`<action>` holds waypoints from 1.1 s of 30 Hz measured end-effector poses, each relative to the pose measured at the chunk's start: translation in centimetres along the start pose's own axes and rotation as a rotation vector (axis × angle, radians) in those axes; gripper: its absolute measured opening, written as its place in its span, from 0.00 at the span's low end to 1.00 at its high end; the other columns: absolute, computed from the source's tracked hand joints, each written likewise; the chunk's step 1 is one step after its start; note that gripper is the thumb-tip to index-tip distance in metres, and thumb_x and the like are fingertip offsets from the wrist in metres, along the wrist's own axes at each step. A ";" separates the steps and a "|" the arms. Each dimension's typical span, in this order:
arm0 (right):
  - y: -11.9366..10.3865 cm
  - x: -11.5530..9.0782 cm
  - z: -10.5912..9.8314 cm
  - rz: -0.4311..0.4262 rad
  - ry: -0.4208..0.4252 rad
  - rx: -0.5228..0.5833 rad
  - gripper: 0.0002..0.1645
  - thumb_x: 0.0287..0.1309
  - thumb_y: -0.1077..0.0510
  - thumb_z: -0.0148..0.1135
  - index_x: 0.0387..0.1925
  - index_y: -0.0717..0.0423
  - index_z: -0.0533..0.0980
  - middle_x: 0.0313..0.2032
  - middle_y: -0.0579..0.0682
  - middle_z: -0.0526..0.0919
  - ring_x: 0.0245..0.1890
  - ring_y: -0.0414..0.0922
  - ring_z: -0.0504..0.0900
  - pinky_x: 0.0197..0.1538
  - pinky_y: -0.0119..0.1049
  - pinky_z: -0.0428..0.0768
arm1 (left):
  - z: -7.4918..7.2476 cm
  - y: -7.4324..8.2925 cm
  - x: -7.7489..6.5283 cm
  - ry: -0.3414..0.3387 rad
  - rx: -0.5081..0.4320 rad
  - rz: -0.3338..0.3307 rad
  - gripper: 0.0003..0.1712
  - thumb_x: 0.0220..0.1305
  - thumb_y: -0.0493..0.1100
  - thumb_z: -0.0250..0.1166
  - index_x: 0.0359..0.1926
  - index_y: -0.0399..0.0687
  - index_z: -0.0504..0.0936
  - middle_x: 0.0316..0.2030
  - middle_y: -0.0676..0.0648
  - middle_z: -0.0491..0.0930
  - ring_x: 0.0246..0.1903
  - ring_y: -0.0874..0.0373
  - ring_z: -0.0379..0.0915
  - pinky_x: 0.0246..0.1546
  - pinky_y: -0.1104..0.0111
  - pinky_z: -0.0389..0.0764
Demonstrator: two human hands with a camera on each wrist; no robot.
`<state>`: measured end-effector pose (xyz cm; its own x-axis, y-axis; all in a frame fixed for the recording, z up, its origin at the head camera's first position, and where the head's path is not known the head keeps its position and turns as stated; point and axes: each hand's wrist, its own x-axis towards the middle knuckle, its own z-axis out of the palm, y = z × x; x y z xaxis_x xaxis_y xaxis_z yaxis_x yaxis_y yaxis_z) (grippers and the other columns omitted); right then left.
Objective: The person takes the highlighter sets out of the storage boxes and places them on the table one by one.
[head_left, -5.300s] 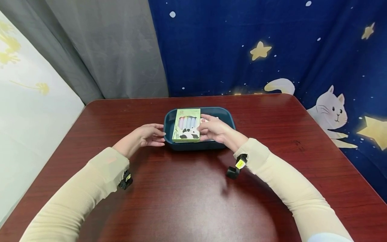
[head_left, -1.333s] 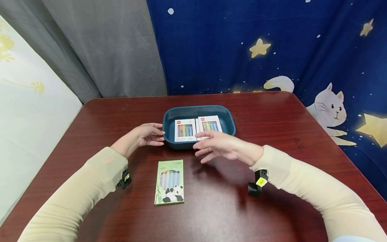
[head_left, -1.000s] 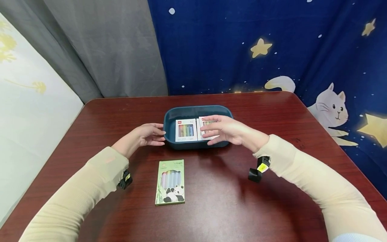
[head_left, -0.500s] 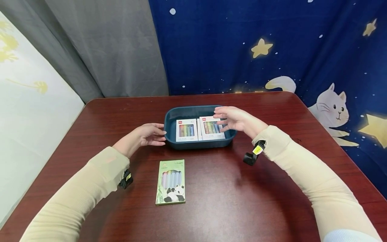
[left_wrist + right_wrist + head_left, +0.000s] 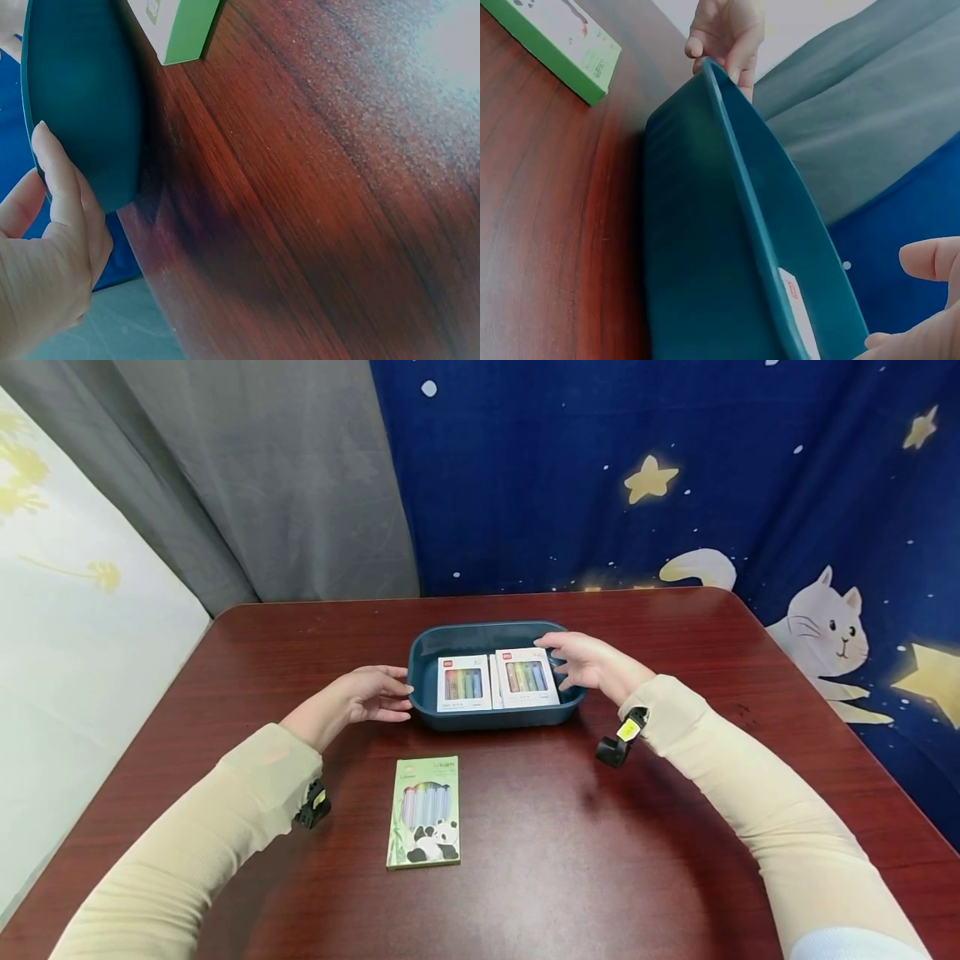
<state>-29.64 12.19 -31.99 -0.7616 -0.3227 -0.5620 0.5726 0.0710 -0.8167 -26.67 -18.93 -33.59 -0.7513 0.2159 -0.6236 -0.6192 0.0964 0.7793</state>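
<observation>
A dark teal plastic bin [image 5: 487, 720] stands on the table. My left hand [image 5: 372, 694] holds its left end by the rim, thumb and fingers around the edge, as the left wrist view shows. Over the bin's right end is my right hand [image 5: 588, 662], its fingers spread near the rim and beside a white box with a window of coloured sticks [image 5: 527, 678]. A similar white box [image 5: 463, 683] lies to the left of that one in the bin. On the table in front lies a green box of marker pens [image 5: 423, 812] with a panda picture.
The dark red wooden table [image 5: 540, 860] reaches to a far edge against a grey curtain [image 5: 300, 485] and a blue star curtain [image 5: 525, 468]. A white panel [image 5: 75, 652] flanks the left side.
The green marker box has gone from the bin to the table in front, uncovering the white boxes. My right hand has moved from the bin's front to its right end. The left hand stays put.
</observation>
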 end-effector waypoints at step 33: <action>1.6 2.6 5.4 0.028 -0.072 0.196 0.33 0.66 0.56 0.45 0.68 0.52 0.47 0.67 0.57 0.51 0.61 0.52 0.56 0.65 0.52 0.58 | 0.1 0.0 0.0 -0.010 -0.002 0.000 0.33 0.65 0.33 0.52 0.69 0.44 0.52 0.32 0.46 0.75 0.26 0.60 0.77 0.38 0.62 0.82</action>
<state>-29.08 6.35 -34.02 -0.7252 -0.3900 -0.5674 0.6463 -0.1015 -0.7563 -26.70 -18.87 -33.56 -0.7487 0.2260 -0.6232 -0.6200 0.0942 0.7789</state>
